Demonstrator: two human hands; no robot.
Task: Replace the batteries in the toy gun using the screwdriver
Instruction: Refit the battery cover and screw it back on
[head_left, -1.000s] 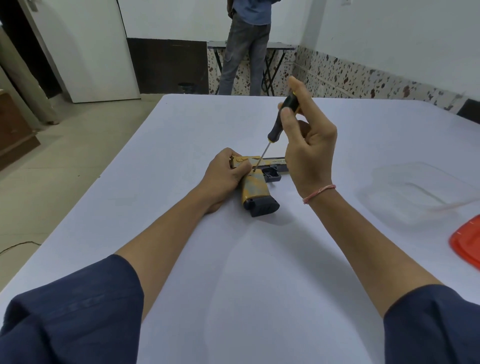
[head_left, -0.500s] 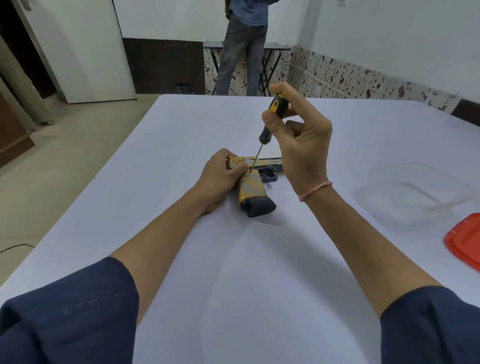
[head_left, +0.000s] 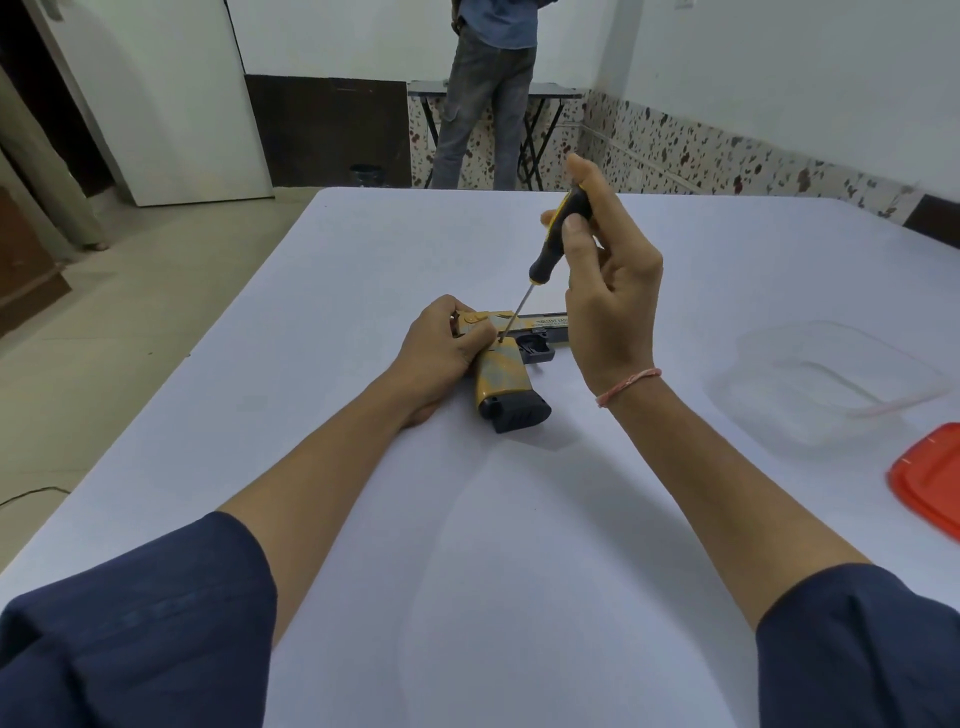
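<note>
A yellow and black toy gun (head_left: 503, 373) lies on its side on the white table (head_left: 467, 519), grip pointing toward me. My left hand (head_left: 441, 348) clasps its rear end and pins it down. My right hand (head_left: 608, 291) pinches the black and yellow handle of a screwdriver (head_left: 556, 234) between thumb and fingers. The thin shaft slants down to the left, and its tip rests on the gun at the top of the grip, right beside my left thumb. The barrel's far end is hidden behind my right hand.
A transparent plastic container (head_left: 826, 384) sits on the table to the right, with a red lid (head_left: 930, 478) at the right edge. A person (head_left: 488, 93) stands beyond the table by a folding table. The table's left edge drops to the floor.
My right hand has shifted its hold on the screwdriver handle, fingers moving around it, while the tip stays on the gun. My left hand and the gun have kept still.
</note>
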